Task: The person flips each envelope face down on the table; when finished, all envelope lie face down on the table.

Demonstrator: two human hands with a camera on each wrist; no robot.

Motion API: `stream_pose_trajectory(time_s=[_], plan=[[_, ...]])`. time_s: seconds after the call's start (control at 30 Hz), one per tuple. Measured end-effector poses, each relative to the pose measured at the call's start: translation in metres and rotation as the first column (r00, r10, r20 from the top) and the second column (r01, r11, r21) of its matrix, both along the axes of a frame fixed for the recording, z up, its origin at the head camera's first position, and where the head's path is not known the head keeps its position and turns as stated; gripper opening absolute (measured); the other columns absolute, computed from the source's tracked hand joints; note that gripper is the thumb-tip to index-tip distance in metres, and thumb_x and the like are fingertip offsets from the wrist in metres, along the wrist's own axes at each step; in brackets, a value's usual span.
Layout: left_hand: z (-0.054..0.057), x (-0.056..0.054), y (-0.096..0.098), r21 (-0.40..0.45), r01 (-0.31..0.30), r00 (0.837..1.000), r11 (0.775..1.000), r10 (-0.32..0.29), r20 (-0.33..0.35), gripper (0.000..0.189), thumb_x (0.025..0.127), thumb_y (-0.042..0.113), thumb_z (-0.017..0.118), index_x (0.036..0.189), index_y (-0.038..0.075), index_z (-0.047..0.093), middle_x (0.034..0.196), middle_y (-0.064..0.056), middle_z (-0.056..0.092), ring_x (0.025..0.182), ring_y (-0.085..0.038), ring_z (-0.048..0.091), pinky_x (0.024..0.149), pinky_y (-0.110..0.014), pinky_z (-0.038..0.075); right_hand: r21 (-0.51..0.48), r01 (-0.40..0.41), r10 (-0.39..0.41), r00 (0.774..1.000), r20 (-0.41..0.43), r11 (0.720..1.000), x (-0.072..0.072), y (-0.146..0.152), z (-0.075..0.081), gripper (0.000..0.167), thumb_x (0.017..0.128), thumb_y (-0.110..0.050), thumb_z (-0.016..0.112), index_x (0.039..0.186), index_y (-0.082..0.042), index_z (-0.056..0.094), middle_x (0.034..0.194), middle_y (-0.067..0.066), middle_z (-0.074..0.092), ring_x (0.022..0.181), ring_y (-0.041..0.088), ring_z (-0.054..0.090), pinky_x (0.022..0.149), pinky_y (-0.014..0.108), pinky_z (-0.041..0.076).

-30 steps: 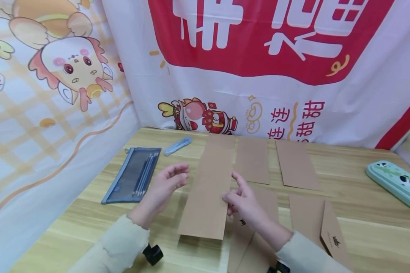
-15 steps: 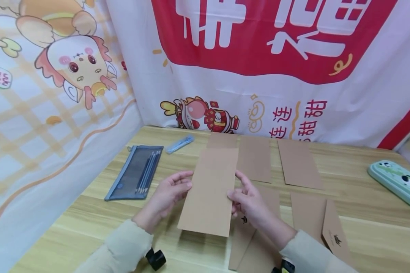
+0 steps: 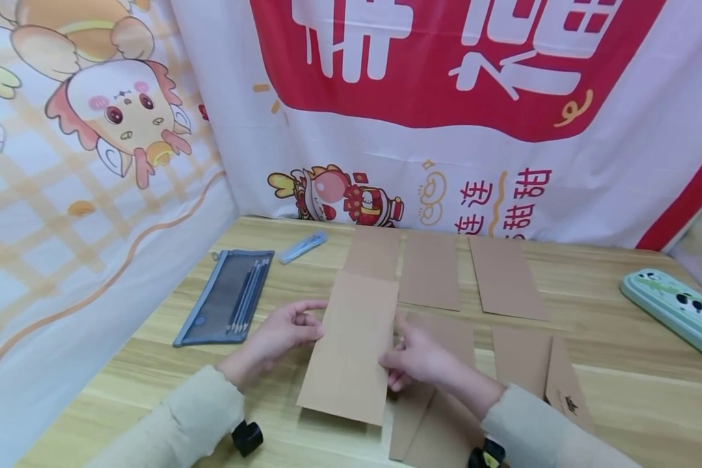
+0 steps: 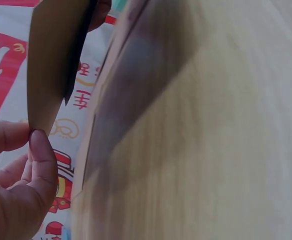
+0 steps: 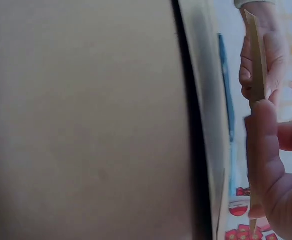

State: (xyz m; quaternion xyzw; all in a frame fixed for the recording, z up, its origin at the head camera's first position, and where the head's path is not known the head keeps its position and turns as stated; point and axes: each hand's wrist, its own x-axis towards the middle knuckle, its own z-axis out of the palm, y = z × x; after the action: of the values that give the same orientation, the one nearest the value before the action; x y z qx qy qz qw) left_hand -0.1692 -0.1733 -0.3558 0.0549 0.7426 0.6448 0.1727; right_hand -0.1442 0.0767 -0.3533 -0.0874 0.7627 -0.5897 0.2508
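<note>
Both hands hold a plain brown kraft paper envelope (image 3: 351, 344) just above the table, its near end tilted up. My left hand (image 3: 286, 335) pinches the left edge between thumb and fingers, as the thumb and forefinger on the envelope (image 4: 51, 65) show in the left wrist view. On the opposite edge, the thumb of my right hand (image 3: 418, 357) lies on top and its fingers curl beneath. Seen edge-on in the right wrist view, the envelope (image 5: 257, 60) is a thin strip. Its underside is mostly hidden from the head view.
More brown envelopes lie around it: back left (image 3: 374, 247), back middle (image 3: 429, 266), back right (image 3: 506, 279), front middle (image 3: 444, 422) and front right (image 3: 520, 357). A mesh pencil pouch (image 3: 225, 296), a light-blue item (image 3: 303, 247) and a green panda case (image 3: 675, 312) sit farther out.
My left hand has come in and taken hold of the envelope's left edge. The envelope has moved toward me, uncovering more of the one behind it.
</note>
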Motion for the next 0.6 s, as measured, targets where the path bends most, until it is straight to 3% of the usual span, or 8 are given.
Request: stream_pose_trajectory(time_s=[0.4, 0.6], plan=[[-0.014, -0.004, -0.001, -0.162, 0.053, 0.998, 0.985, -0.049, 0.032, 0.058, 0.078, -0.01, 0.059, 0.133, -0.006, 0.041, 0.079, -0.006, 0.059, 0.069, -0.012, 0.057, 0.068, -0.023, 0.052, 0.061, -0.007, 0.0, 0.992, 0.124, 0.998, -0.006, -0.01, -0.014, 0.093, 0.082, 0.007, 0.058, 0.141, 0.009, -0.013, 0.056, 0.011, 0.057, 0.043, 0.013, 0.055, 0.044, 0.026, 0.053], [-0.014, -0.004, 0.002, -0.244, 0.031, 1.0, 0.969, -0.03, 0.008, 0.06, 0.074, -0.013, 0.059, 0.132, -0.007, 0.043, 0.076, -0.008, 0.058, 0.067, -0.013, 0.054, 0.063, -0.022, 0.05, 0.091, -0.036, 0.025, 0.992, 0.122, 0.995, -0.01, -0.012, -0.014, 0.092, 0.083, 0.007, 0.059, 0.142, 0.009, -0.012, 0.056, 0.01, 0.057, 0.042, 0.012, 0.053, 0.041, 0.024, 0.051]])
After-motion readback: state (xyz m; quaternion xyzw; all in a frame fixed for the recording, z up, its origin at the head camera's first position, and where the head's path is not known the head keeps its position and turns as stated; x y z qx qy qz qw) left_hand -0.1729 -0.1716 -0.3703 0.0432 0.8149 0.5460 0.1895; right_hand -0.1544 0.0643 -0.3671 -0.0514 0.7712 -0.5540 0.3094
